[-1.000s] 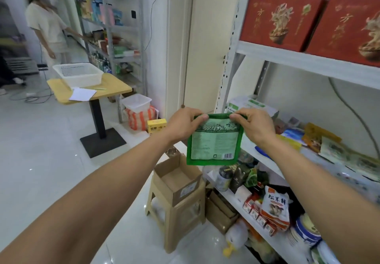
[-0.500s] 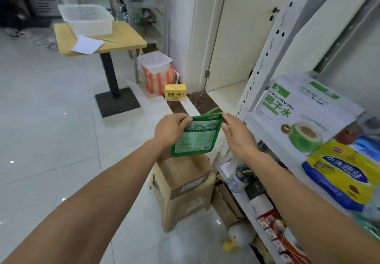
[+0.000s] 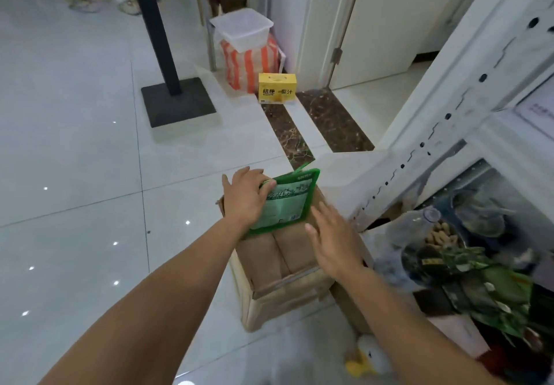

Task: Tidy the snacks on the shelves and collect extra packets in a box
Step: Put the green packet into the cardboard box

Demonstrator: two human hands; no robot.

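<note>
Boxing step: left hand (image 3: 243,197) grips green packet (image 3: 286,205) over cardboard box (image 3: 269,257), centre frame; right hand (image 3: 334,239) flat, empty. Next, likely: release inside.

There are two hands, left hand (image 3: 244,197) and right hand (image 3: 334,239); one green snack packet (image 3: 284,203), one cardboard box (image 3: 284,290), one yellow carton (image 3: 277,88), one clear tub (image 3: 242,29), one striped bag (image 3: 248,67).

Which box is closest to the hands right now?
The open brown cardboard box, directly below the left hand holding the green packet; the shut yellow box sits far off by the door.
</note>
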